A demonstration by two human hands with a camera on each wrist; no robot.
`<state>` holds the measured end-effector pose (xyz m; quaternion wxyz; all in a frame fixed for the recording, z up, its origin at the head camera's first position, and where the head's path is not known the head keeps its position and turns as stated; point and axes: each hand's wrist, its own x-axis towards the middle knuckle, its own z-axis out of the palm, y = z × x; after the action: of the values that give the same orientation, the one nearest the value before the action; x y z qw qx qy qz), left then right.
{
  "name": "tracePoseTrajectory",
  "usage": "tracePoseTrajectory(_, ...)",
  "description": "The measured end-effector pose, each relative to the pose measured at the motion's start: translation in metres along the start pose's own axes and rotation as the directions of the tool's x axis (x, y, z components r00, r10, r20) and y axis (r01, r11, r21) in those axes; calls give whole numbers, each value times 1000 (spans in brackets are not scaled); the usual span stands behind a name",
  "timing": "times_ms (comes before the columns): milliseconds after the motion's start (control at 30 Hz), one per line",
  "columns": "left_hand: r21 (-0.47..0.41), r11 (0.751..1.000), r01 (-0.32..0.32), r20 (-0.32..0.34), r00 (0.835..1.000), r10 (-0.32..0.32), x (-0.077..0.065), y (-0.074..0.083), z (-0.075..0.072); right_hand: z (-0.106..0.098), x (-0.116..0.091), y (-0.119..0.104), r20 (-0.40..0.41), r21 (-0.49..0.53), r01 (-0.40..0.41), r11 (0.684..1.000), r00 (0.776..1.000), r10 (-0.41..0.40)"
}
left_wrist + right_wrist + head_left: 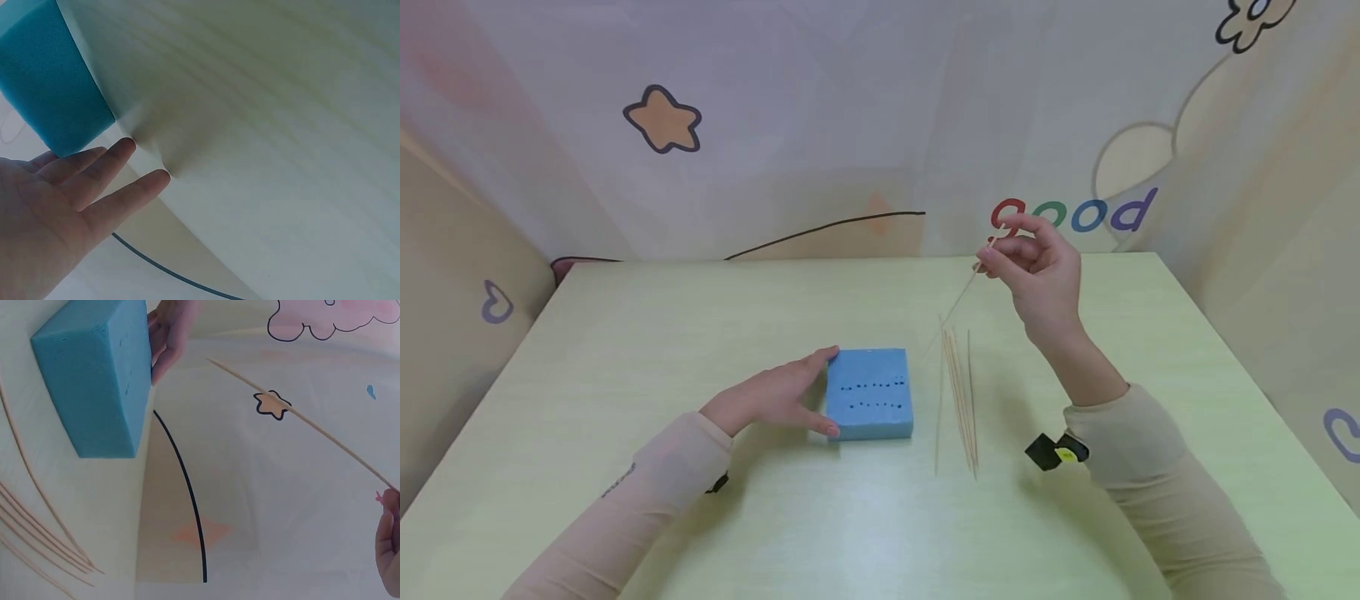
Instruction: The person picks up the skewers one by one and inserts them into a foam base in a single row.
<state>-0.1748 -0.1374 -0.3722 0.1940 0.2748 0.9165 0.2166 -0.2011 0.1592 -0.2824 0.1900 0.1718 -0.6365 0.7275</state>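
A blue foam block [870, 393] with two rows of small dark holes in its top lies on the table. At its left side my left hand [786, 392] is spread, thumb at the near corner and a finger at the far corner. In the left wrist view, the straight fingers [115, 209] reach past the block. Raised above the table to the right, my right hand [1037, 271] pinches a thin bamboo skewer [961, 293] near its upper end. The skewer slants down to the left; its lower end is in the air in the right wrist view.
Several more skewers [958, 396] lie loosely lengthwise on the table [700, 317], just right of the block. A printed cloth wall [820, 125] stands along the table's back edge, with further panels at both sides.
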Motion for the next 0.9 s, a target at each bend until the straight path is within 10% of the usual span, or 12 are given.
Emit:
tracePoseTrajectory(467, -17, 1000, 7, -1, 1000, -7, 0, -1, 0, 44, -8, -2, 142, -174, 416, 892, 907, -395)
tracePoseTrajectory(900, -23, 1000, 8, -8, 1000, -8, 2, -3, 2, 77, -22, 5, 343, -125, 455, 882, 854, -392)
